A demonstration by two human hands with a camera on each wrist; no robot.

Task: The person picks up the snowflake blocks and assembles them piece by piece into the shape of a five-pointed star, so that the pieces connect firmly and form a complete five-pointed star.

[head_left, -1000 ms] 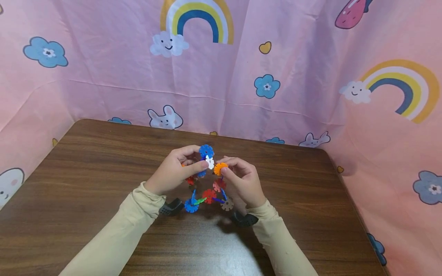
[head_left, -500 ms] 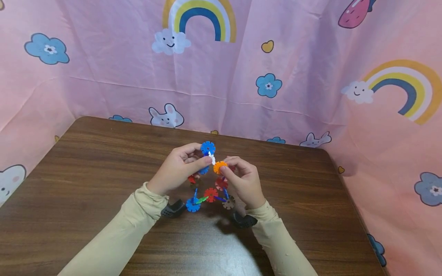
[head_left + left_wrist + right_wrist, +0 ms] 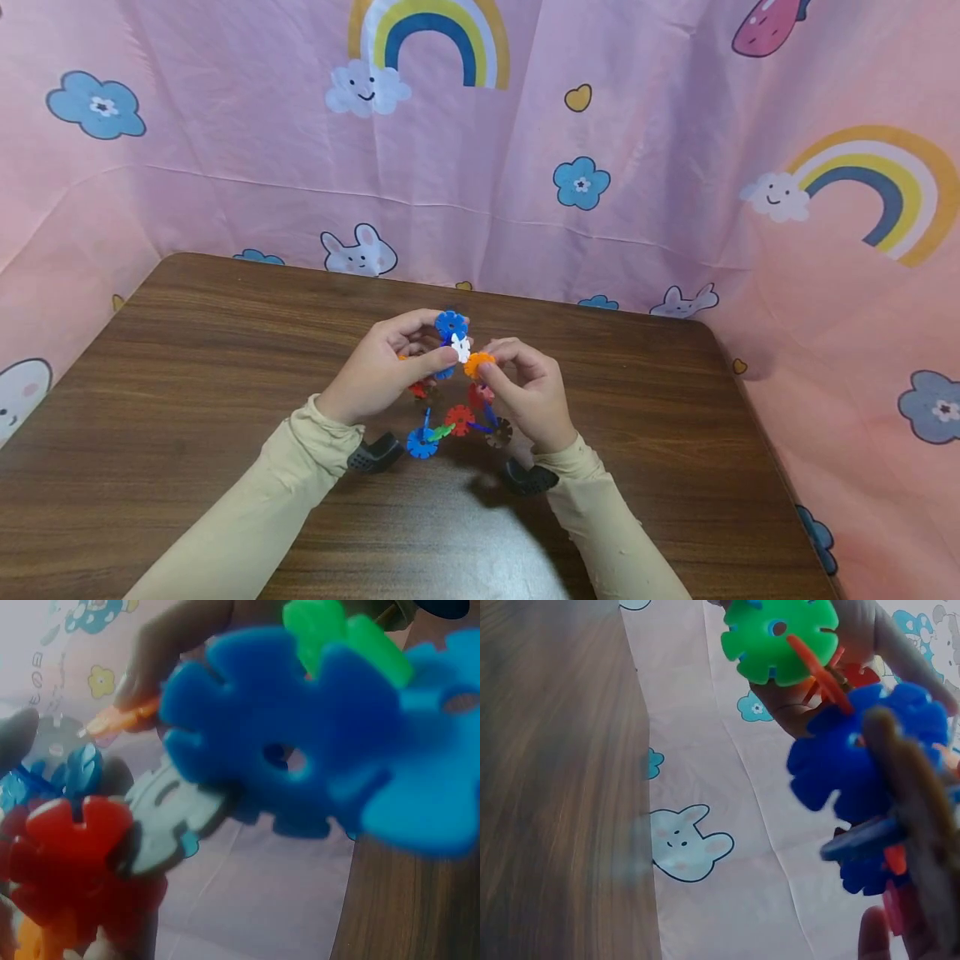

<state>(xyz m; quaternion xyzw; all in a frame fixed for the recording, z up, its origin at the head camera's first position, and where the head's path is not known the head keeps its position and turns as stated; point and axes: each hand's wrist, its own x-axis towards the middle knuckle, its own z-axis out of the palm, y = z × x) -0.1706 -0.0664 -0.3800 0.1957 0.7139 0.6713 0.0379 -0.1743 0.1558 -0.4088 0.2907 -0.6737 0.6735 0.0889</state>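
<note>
A chain of notched plastic snowflake discs hangs between both hands above the table. My left hand (image 3: 386,367) pinches the chain's upper left part near a white disc (image 3: 461,347), with a blue disc (image 3: 451,325) just above. An orange disc (image 3: 478,364) is pinched between thumb and fingers of my right hand (image 3: 534,392), close beside the white one. Whether those two touch I cannot tell. Below hang a red disc (image 3: 460,420), a green disc (image 3: 442,432), a lower blue disc (image 3: 422,443) and a brown disc (image 3: 498,432). In the left wrist view a grey disc (image 3: 172,817) joins a red piece (image 3: 75,855).
The brown wooden table (image 3: 225,417) lies beneath both hands. A pink patterned cloth (image 3: 450,167) rises behind its far edge and along the sides. Dark wrist devices (image 3: 377,454) sit under both wrists.
The white disc turned edge-on and now faces the camera again, near the orange disc. The hanging chain swayed slightly. Both hands keep their hold and have barely moved.
</note>
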